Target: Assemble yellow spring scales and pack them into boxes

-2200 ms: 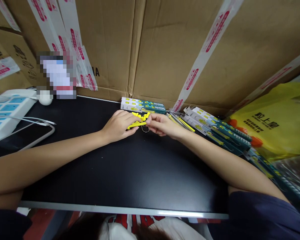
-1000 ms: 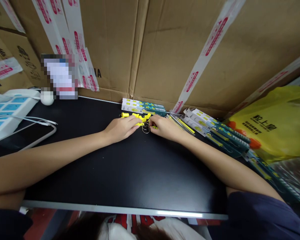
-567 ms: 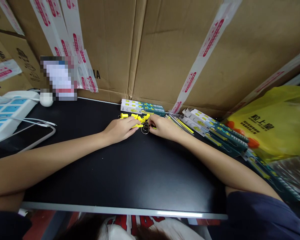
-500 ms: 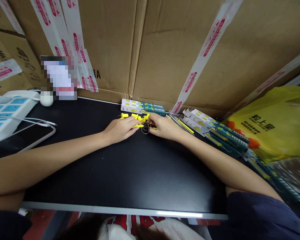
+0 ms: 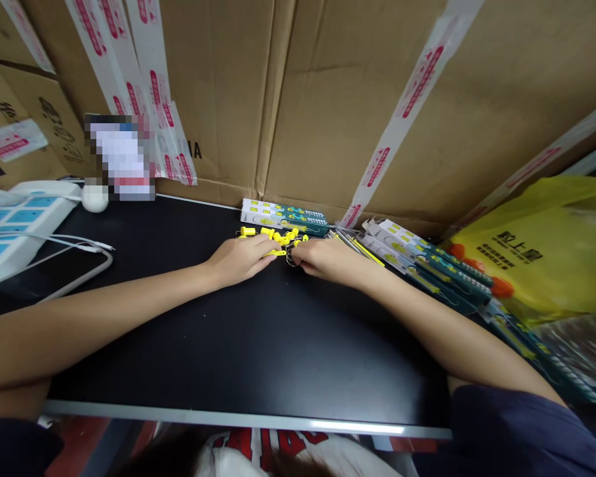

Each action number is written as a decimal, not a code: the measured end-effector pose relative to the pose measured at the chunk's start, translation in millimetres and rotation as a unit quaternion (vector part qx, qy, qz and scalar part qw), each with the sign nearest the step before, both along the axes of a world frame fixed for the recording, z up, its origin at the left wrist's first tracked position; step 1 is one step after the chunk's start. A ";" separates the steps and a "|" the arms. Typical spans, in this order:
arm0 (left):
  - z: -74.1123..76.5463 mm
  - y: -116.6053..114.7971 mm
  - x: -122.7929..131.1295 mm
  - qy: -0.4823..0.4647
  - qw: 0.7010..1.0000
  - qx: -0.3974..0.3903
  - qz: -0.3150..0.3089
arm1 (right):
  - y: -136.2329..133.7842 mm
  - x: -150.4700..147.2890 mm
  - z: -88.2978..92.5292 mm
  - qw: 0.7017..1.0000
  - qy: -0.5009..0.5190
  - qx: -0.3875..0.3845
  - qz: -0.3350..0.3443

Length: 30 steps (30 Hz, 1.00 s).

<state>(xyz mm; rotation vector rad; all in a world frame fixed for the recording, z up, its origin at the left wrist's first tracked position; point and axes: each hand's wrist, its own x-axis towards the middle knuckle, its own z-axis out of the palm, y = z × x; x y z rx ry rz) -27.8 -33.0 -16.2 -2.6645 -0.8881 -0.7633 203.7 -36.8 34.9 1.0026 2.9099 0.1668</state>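
Head view: left hand (image 5: 241, 258), centre of frame, pinches a yellow strip (image 5: 279, 252) between thumb and fingers; holed end pokes out past the fingertips, rest hidden under the hand. Long axis runs about left-right across frame, tip pointing right, toward the right hand (image 5: 322, 257). Probably held that way to leave the end free and reachable. Right hand, just right of centre: fingers curled in at the wire hooks (image 5: 290, 258); can't tell if it pinches one. Yellow parts (image 5: 267, 233) lie loose just above the hands, likely kept there for easy reach by both. Rods (image 5: 360, 247) lie slanting beyond the right wrist, down to the right. Boxes (image 5: 284, 215) sit behind, near the carton (image 5: 218, 99), probably pushed back for working room on the black desk (image 5: 258, 351).
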 end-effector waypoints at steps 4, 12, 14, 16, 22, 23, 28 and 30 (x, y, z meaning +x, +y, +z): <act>0.6 0.2 -0.2 0.000 1.000 -0.008 0.001 | 0.1 2.2 4.3 0.999 -0.033 0.004 0.002; -0.5 0.4 -1.0 -0.004 1.000 -0.005 -0.004 | -0.1 3.5 6.6 0.998 -0.052 0.016 -0.017; -0.5 0.4 -1.1 -0.003 1.000 -0.001 -0.004 | -0.6 2.3 5.8 0.998 -0.051 0.023 -0.025; -0.2 0.4 -1.0 -0.001 1.000 0.005 -0.005 | -0.9 0.4 5.0 0.997 -0.057 0.034 -0.031; 1.0 -0.2 -0.5 0.001 1.000 0.006 -0.006 | 2.4 -1.5 3.7 0.994 -0.057 0.082 -0.042; 1.3 -0.4 -0.4 0.003 1.000 0.004 -0.004 | 3.8 -0.7 3.3 0.993 -0.052 0.098 -0.048; 2.4 -1.1 0.0 0.003 1.000 -0.002 -0.004 | 12.2 3.4 -1.1 0.985 -0.036 0.148 -0.078; 2.4 -1.2 0.1 0.001 1.000 0.000 -0.009 | 14.8 4.0 -3.1 0.985 -0.017 0.145 -0.095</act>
